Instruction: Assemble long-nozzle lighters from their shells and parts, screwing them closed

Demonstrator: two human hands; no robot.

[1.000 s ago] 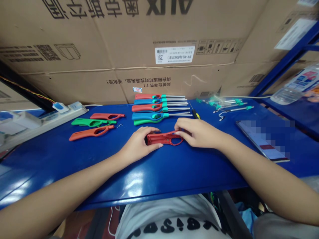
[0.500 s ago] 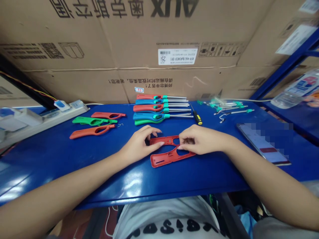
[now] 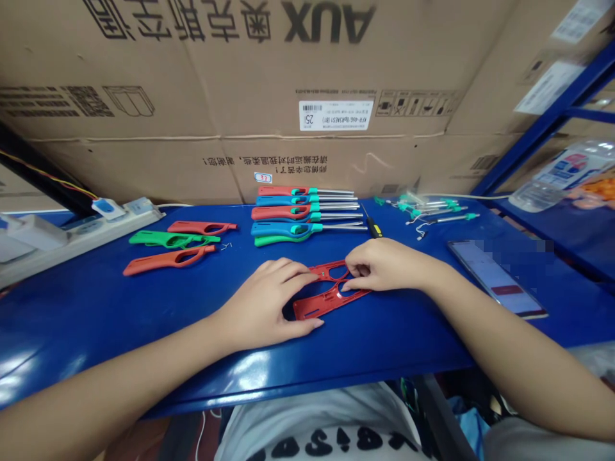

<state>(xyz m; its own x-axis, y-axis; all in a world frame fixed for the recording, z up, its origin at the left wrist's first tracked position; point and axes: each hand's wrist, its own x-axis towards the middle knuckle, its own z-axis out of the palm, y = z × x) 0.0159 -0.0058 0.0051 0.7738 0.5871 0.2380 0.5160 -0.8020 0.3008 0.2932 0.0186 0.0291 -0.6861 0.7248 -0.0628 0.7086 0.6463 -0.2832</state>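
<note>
– Could we see the whole upper red shell point(image 3: 331, 271)?
– No, we could not: the left hand point(image 3: 269, 304) covered its left end, and the right hand point(image 3: 387, 264) hid its other end.
– And the screwdriver point(image 3: 373, 227)?
– We lost its handle end behind the right hand. We found the pale bits point(image 3: 227, 246) too small to identify.

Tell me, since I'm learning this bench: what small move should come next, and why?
Perhaps close the left hand on the nearer red shell: it stands spread open around that shell's left end, while the right hand is at the looped end.
</note>
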